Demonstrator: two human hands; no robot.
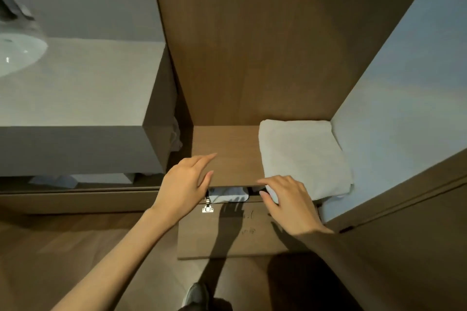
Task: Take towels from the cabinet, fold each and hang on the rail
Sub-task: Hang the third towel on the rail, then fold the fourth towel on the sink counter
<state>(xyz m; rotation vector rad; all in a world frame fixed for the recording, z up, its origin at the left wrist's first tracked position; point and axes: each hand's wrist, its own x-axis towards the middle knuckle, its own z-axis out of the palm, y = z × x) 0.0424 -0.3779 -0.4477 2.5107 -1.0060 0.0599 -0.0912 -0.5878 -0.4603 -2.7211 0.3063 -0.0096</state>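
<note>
A folded white towel (303,156) lies on the right half of a low brown cabinet top (227,149). Below its front edge the cabinet stands open, its door (227,232) swung down toward me with a metal hinge (207,206) at its left. Another pale towel (227,194) shows inside the dark opening. My left hand (184,184) hovers over the front left of the cabinet top with fingers straight. My right hand (288,203) is spread just in front of the folded towel's near edge, holding nothing.
A grey vanity counter (83,88) with a white basin (17,53) fills the left. Wood panelling rises behind the cabinet and a pale wall (404,83) stands to the right. A brown door edge (404,199) runs along the right. My shoe (197,295) is on the wooden floor.
</note>
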